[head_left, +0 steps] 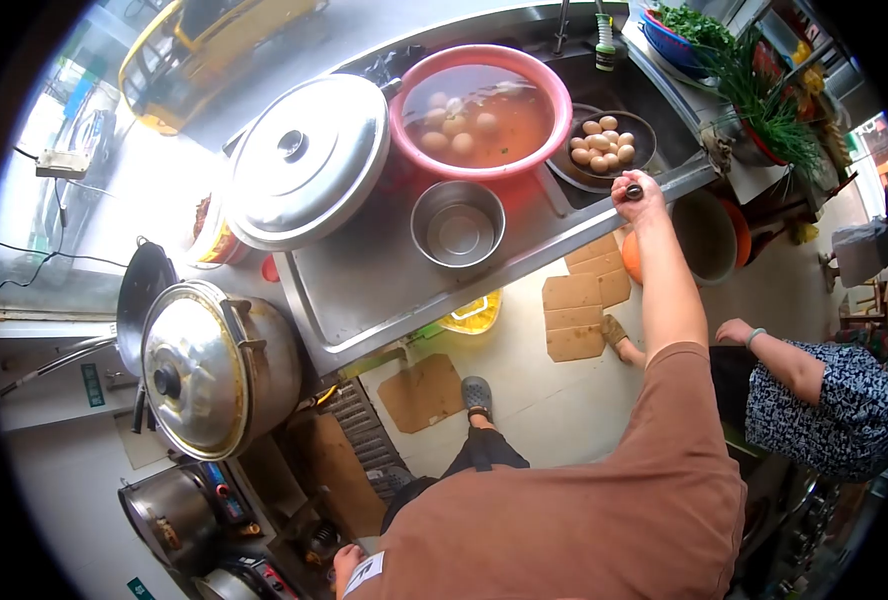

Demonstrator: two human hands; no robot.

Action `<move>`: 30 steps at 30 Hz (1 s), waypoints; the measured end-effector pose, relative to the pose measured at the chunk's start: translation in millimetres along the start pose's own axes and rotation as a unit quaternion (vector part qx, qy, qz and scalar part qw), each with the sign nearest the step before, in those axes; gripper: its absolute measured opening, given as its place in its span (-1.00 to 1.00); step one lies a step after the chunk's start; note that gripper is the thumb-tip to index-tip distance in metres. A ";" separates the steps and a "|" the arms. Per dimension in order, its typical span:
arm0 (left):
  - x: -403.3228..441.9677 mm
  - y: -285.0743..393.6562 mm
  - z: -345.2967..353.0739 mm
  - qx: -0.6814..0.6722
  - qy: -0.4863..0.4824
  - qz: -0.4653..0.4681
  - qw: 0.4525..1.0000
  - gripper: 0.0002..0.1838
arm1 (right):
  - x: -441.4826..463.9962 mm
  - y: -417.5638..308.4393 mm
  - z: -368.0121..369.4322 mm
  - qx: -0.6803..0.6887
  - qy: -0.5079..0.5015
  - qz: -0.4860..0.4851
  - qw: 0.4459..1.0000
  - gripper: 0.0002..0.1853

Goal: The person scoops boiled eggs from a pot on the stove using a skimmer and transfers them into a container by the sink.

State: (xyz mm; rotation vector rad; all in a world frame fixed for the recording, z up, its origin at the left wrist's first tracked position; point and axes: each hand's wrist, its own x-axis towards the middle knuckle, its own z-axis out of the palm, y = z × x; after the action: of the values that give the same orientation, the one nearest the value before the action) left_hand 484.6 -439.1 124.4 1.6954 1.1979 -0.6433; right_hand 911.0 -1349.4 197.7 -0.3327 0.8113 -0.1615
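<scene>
My right hand (640, 196) is closed around the dark-ended handle of a round, shallow scoop (652, 150) over the sink basin. Whether the scoop is a strainer or a pan I cannot tell. Several brown eggs (601, 143) lie heaped in it. To its left stands a pink basin (404, 125) of cloudy water, with several more eggs (461, 127) under the surface. An upright, lidless metal pot (458, 224) sits on the drainboard in front of the basin. Down by my left side, my left hand (347, 562) is partly covered by my shirt, its fingers mostly hidden.
A large lidded pot (309, 165) stands left of the basin, another (209, 365) below it. The steel sink counter (354, 300) has a raised edge. An orange bucket (734, 235) stands on the floor at right. Near it is another person (814, 400). Cardboard (421, 393) covers parts of the floor.
</scene>
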 end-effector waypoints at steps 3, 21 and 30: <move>6.1 -13.4 -1.3 0.030 0.004 -0.005 1.000 -0.71 | 0.7 -3.9 -5.4 -0.031 0.016 -0.019 0.999 -0.84; -25.1 18.4 8.0 -0.063 -0.001 -0.103 0.993 -0.65 | -28.2 10.1 11.1 -0.317 0.213 -0.293 0.876 -0.85; -13.9 -44.1 -19.4 0.060 -0.008 -0.008 0.998 -0.83 | -94.3 23.9 24.6 0.078 -0.252 -0.154 0.952 -0.75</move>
State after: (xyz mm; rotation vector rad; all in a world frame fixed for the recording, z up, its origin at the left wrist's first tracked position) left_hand 436.9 -423.7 127.0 1.7782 1.1823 -0.7507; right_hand 865.2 -1296.2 269.4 -0.3307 0.2341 -0.4135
